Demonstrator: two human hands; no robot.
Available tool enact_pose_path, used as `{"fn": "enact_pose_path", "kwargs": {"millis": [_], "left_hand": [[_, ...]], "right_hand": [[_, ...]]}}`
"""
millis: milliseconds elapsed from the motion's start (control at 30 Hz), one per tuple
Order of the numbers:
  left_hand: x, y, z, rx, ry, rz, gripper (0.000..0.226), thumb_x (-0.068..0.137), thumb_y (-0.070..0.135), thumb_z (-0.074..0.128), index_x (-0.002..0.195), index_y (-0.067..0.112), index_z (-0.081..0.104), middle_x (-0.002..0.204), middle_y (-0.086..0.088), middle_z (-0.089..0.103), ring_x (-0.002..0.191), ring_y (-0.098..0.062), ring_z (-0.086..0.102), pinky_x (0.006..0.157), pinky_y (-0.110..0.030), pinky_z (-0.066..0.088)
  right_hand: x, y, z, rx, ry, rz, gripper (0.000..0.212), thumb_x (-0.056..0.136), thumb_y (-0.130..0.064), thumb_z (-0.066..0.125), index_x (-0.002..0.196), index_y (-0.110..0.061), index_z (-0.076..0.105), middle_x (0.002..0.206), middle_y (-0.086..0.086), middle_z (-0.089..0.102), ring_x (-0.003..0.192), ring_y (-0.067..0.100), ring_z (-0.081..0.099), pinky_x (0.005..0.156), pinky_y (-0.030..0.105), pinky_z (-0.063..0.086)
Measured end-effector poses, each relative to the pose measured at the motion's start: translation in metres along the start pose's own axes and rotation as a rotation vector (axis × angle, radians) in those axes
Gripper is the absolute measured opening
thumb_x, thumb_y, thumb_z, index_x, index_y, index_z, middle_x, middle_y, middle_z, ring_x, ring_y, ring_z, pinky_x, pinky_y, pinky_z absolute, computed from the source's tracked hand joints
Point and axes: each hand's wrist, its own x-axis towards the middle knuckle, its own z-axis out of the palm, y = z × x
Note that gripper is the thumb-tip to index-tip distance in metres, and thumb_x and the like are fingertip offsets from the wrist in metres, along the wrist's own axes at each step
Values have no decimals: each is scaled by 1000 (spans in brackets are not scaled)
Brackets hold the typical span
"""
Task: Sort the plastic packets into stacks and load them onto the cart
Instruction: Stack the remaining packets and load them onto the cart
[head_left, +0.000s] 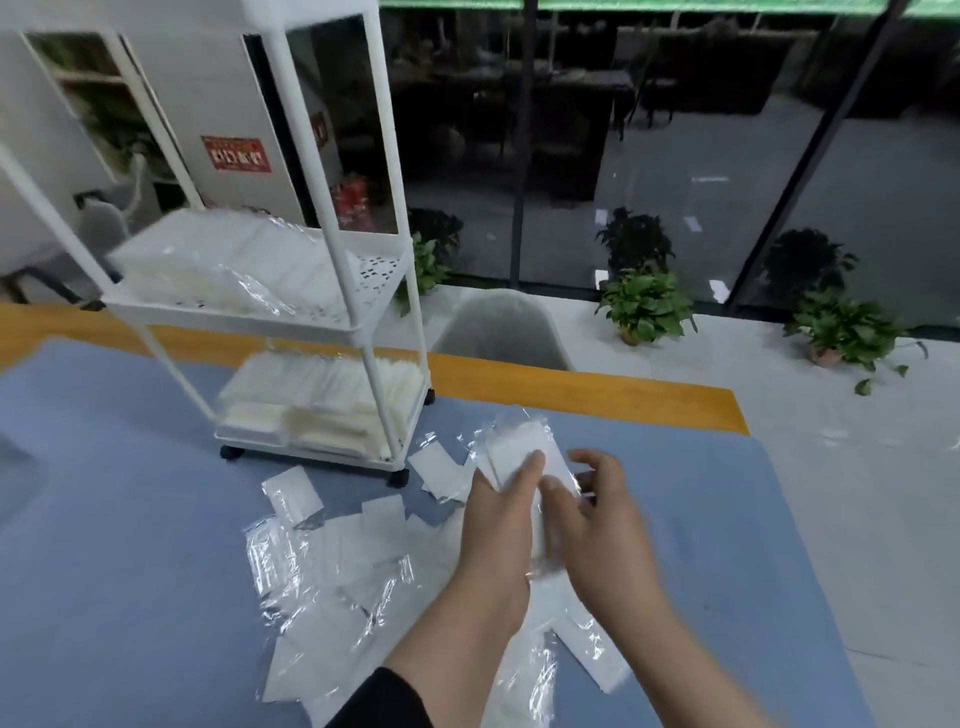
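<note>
Both hands are gripping a stack of packets (519, 452) above the bench (130, 519): left hand (496, 525) curled round it, right hand (597, 519) blurred, fingers loosely closing. The cart (322, 312) is standing far left, its top cropped. The red sign's (237, 154) writing is unreadable.

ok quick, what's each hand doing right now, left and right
Left hand: holding a small stack of clear plastic packets with white inserts.
Right hand: fingers curled against the same stack; it is motion-blurred, so a grip cannot be told.
</note>
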Motion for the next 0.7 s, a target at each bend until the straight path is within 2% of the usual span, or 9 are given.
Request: {"fn": "enact_pose_path", "kwargs": {"millis": [67, 133, 200, 267, 333, 467, 567, 667, 700], "left_hand": [[-12, 15, -7, 14, 13, 44, 25, 85, 46, 74, 108, 37, 68, 106, 3, 78, 101, -23, 75, 95, -54, 57], [-24, 33, -17, 27, 10, 118, 20, 90, 40, 71, 110, 39, 67, 107, 6, 77, 102, -20, 74, 97, -50, 56], [-35, 51, -31, 70, 17, 186, 23, 95, 31, 66, 116, 39, 64, 107, 9, 77, 101, -16, 74, 96, -47, 57], [-44, 70, -47, 97, 20, 234, 27, 95, 25, 65, 119, 38, 62, 105, 10, 77, 100, -15, 74, 96, -45, 57], [-52, 88, -66, 111, 31, 252, 27, 95, 23, 64, 118, 38, 61, 103, 9, 77, 99, -15, 74, 96, -45, 57], [-62, 127, -100, 136, 49, 272, 22, 94, 28, 65, 111, 42, 63, 102, 10, 77, 96, -14, 74, 91, -43, 59], [-64, 163, -125, 160, 72, 280, 19, 92, 27, 66, 109, 34, 65, 100, 6, 78, 94, -17, 75, 93, -48, 59], [-58, 202, -152, 234, 74, 312, 35, 75, 40, 69, 106, 25, 67, 99, 0, 78, 97, -21, 74, 96, -51, 56], [-51, 214, -162, 279, 65, 333, 34, 75, 39, 69, 105, 22, 68, 97, 1, 78, 96, -21, 74, 96, -49, 56]], "right_hand": [[-13, -21, 5, 2, -65, -67, 25, 100, -33, 54, 124, -40, 53, 108, -14, 64, 92, -4, 60, 71, 13, 43], [-25, -42, 11, 10, -140, -146, 26, 102, -24, 50, 118, -43, 58, 104, -20, 68, 95, -8, 60, 73, 10, 42], [-34, -60, 18, 34, -217, -157, 31, 102, -22, 50, 120, -46, 56, 105, -32, 66, 98, -15, 58, 74, 5, 41], [-40, -77, 28, 84, -288, -171, 36, 101, -21, 51, 127, -47, 54, 112, -37, 63, 104, -15, 58, 80, 8, 43], [-43, -89, 43, 131, -337, -183, 40, 100, -18, 52, 130, -43, 54, 114, -33, 65, 106, -10, 61, 81, 11, 46], [-49, -120, 81, 179, -347, -195, 35, 99, -16, 54, 126, -36, 58, 95, -30, 68, 85, -8, 64, 66, 9, 45], [-49, -150, 114, 205, -353, -213, 32, 98, -15, 53, 121, -35, 61, 94, -25, 70, 82, -5, 64, 66, 9, 45], [-39, -181, 147, 265, -315, -163, 31, 98, -12, 53, 115, -36, 63, 97, -9, 73, 90, 12, 70, 78, 29, 57], [-34, -191, 159, 267, -303, -153, 30, 98, -13, 53, 114, -36, 64, 97, -6, 74, 91, 16, 70, 77, 33, 58]]}}
